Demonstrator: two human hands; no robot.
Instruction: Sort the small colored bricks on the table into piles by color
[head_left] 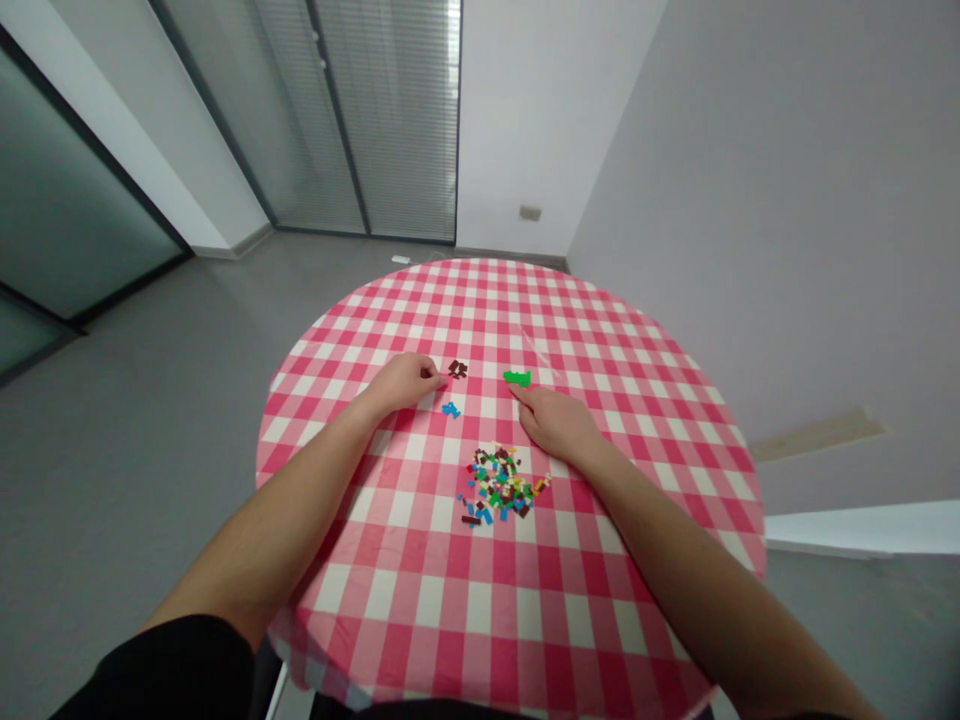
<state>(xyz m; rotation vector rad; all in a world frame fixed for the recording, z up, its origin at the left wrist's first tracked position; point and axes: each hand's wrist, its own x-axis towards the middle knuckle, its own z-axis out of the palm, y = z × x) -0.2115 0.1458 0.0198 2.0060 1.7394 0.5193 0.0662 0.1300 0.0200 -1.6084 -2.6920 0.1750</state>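
My left hand [407, 382] rests on the table just left of a small pile of brown toy bricks [457, 370]. Its fingers are curled and pinched together; what they hold, if anything, is too small to make out. A few blue bricks [451, 410] lie a little nearer to me. On the right, my right hand [559, 420] stretches its index finger to the near edge of a cluster of green bricks [517, 379], while its other fingers are bent and partly hidden. Between my forearms lies a larger heap of mixed small bricks [499, 485] in several colours.
A round table with a red and white checked cloth [420, 600] carries everything. Beyond it are a glass partition with blinds [397, 120] and white walls [750, 200]. A small white object [400, 260] lies on the floor behind the table.
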